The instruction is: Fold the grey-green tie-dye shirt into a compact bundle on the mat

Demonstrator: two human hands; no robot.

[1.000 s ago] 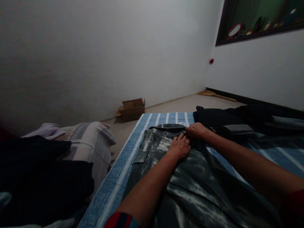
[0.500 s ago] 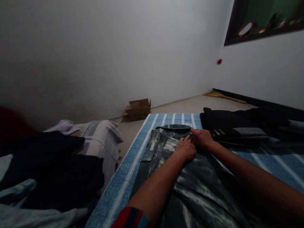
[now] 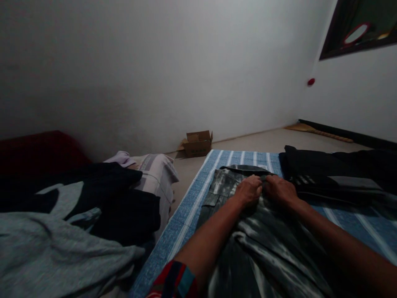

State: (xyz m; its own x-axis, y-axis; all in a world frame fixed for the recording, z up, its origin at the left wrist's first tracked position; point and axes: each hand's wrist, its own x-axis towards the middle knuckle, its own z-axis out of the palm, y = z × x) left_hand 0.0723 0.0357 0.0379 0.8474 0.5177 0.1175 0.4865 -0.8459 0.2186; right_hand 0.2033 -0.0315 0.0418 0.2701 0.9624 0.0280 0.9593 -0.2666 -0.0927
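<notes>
Two bare forearms reaching forward from the bottom edge, the left one with a red-and-blue striped sleeve (image 3: 173,281) at the elbow. Beneath them, spread flat along a blue striped mat (image 3: 186,215): a pair of grey-green tie-dye cargo trousers (image 3: 260,248), waistband at the far end, flap pocket toward the mat's left edge. Further on, left hand (image 3: 249,189) and right hand (image 3: 281,189) side by side, nearly touching, both curled over the waistband at its centre; fingers bent down into the cloth, pinching it by the look of it, though fingertips hidden and the exact hold hard to tell in the dim light. Judging from this: fastening or squaring the fly and waistband, a step toward laying the trousers neat. Next move likely calling for a firm pinch on both sides of the opening and a flat, even pull.

Off the mat to the left, a heap of dark and grey clothes (image 3: 62,223). Right of the hands, folded black garments (image 3: 325,174). Beyond, on the floor by the wall, an open cardboard box (image 3: 197,143).
</notes>
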